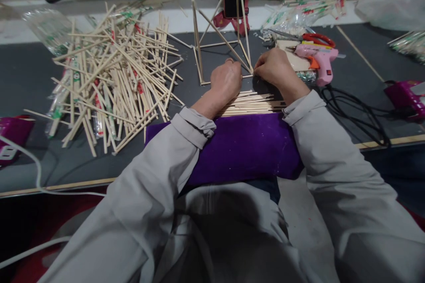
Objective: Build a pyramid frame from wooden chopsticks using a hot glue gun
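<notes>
A frame of wooden chopsticks (217, 45) stands on the dark table, with tall slanted sides meeting in points at the top. My left hand (227, 78) is closed at the frame's front bottom bar, its fingertips mostly hidden under the knuckles. At the front right corner, where several sticks meet, my right hand (275, 67) pinches the joint between thumb and fingers. Just below both hands lies a row of loose chopsticks (254, 104), beside a purple cloth pad (245, 146) under my forearms.
A large heap of chopsticks (116, 75), some in wrappers, covers the left. To the right lie a pink glue gun (320, 59), red-handled pliers (318, 39) and a black cable (360, 112). A phone on a red stand (244, 26) is behind the frame.
</notes>
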Demonstrator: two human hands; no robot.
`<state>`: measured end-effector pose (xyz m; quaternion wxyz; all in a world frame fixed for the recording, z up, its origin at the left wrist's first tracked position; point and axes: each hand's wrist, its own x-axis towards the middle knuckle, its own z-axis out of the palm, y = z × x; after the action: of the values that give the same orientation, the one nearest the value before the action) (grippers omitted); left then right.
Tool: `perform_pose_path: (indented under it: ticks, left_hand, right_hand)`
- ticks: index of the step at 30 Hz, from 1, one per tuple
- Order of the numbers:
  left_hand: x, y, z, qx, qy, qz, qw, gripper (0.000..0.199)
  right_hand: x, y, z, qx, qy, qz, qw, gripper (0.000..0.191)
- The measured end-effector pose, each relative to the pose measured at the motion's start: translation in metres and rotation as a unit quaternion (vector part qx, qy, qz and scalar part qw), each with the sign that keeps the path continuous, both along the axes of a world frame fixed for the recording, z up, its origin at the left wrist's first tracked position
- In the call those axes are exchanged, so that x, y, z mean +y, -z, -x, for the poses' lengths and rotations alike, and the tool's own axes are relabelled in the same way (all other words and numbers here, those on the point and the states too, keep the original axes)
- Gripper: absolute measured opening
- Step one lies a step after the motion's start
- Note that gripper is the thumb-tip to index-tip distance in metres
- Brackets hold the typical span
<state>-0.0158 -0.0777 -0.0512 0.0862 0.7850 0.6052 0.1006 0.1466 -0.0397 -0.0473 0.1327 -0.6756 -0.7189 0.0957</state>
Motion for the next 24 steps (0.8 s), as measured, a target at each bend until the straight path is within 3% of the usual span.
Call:
perform_pose_path:
  ticks: [10,14,21,24]
  left_hand:
    - [0.001,0.0,-0.001,0.004,-0.002,0.009,1.0,0.044]
    - [0.0,-0.001,-0.002,0.005,-0.005,0.011,1.0,0.042]
    - [0.0,-0.002,-0.002,0.032,0.003,-0.003,0.999,0.043]
    - [0.001,0.0,-0.001,0.025,0.0,-0.003,1.0,0.043]
  right_hand:
    - [0.003,-0.018,0.009,-0.034,0.011,0.066,0.997,0.017]
    - [0.014,-0.02,0.014,-0.084,0.003,0.061,0.995,0.009]
    - [0.02,-0.019,0.017,-0.101,0.027,0.088,0.991,0.012]
    - [0.024,-0.013,0.013,-0.018,-0.007,0.038,0.999,0.019]
